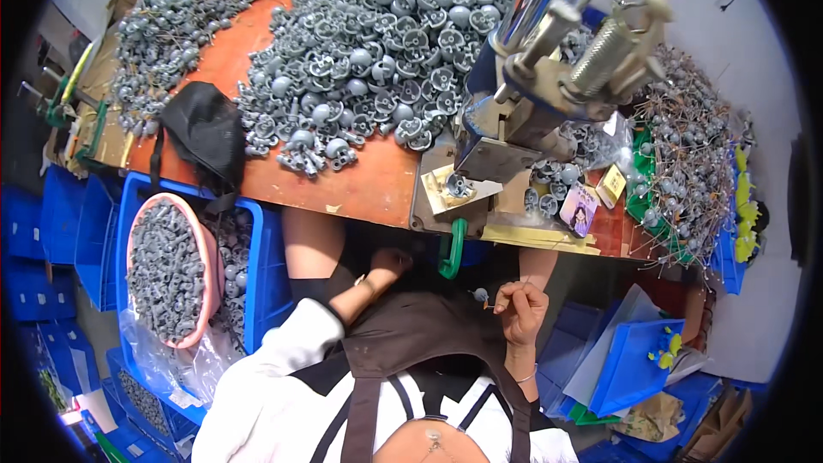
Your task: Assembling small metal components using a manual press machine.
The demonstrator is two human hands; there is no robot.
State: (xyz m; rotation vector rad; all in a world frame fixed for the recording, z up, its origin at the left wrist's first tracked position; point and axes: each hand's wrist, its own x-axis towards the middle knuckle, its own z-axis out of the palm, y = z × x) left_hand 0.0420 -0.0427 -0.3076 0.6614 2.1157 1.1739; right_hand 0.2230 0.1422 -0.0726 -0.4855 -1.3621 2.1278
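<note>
My right hand [521, 310] is raised over my lap near the table edge, its fingers pinched together on a small grey plastic part [480, 295] with a bit of orange on it. Low beside the table edge is my left hand [393, 262], over the dark apron [411, 326]; its fingers are too dark and hidden to read. Between the two hands a green hooked handle [452, 250] hangs below the table. Above it stands a metal bench press [531, 111] with a spring, and a grey half-round part [460, 186] sits on its base.
A large heap of grey round plastic parts [369, 51] covers the orange table [360, 193]. More parts on thin stems [686, 163] pile up at right. At left, a pink basin [206, 291] of small grey pieces stands in a blue crate [267, 266]; a black bag [206, 133] overhangs the edge.
</note>
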